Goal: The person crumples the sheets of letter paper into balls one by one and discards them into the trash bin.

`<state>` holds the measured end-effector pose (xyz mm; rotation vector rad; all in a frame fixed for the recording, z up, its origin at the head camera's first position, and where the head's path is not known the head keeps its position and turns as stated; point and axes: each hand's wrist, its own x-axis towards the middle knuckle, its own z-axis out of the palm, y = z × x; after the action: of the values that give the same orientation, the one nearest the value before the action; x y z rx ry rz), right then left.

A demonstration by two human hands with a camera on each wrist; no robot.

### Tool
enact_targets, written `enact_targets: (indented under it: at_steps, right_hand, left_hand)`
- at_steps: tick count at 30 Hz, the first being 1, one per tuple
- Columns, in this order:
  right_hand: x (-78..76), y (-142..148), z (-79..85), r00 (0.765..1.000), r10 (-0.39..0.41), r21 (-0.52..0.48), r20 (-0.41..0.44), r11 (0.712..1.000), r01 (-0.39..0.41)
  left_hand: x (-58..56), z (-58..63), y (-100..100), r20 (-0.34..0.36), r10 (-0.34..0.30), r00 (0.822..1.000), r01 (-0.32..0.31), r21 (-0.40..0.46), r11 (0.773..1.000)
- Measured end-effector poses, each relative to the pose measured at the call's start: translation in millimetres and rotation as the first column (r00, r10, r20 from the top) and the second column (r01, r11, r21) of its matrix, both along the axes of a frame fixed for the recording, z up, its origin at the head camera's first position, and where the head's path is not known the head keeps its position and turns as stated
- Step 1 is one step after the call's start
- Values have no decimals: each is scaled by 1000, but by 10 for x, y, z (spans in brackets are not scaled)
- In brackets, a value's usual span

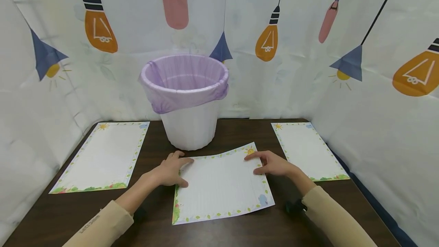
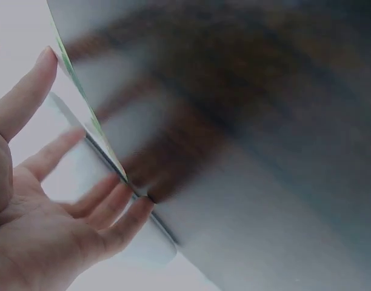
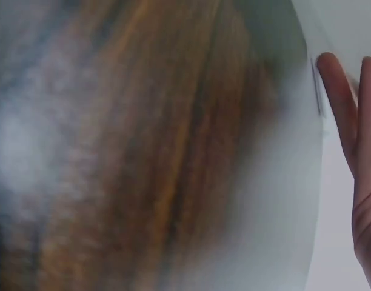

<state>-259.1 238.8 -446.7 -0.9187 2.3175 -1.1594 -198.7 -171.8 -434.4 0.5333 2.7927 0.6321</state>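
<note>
A white lined sheet of paper [image 1: 221, 190], with a printed border of leaves and a sun, lies turned sideways at the middle of the table. At its left edge is my left hand [image 1: 169, 170], thumb and index fingertip over the paper and fingers spread. My right hand [image 1: 274, 163] touches the right edge, its index finger near the printed sun and its thumb lower down. The left wrist view has the left hand [image 2: 64, 200] with fingers extended beside the paper's green edge. Part of the right hand [image 3: 361, 151] appears at the right wrist view's right side.
A white bin [image 1: 190, 129] with a purple liner [image 1: 171, 104] stands behind the paper. Similar bordered sheets lie at the left [image 1: 103, 155] and at the right [image 1: 308, 149] of the dark brown table [image 1: 151, 224]. A patterned white curtain [image 1: 137, 18] surrounds the back and sides.
</note>
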Motion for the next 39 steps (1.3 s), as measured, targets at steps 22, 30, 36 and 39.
enact_targets:
  at_steps: [22, 30, 36, 39]
  right_hand:
    - [161, 111, 19, 979, -104, -272, 173, 951, 149]
    - [199, 108, -8, 968, -65, -394, 242, 905, 160]
    - [225, 74, -46, 940, -171, -401, 294, 871, 284]
    - [233, 60, -58, 921, -200, -386, 334, 862, 328]
  left_hand:
    - [128, 70, -309, 263, -105, 959, -95, 649, 755]
    - [210, 69, -349, 301, -56, 952, -184, 709, 681]
    - [240, 40, -350, 319, -41, 947, -212, 715, 666]
    - [247, 33, -346, 314, -32, 949, -214, 715, 666]
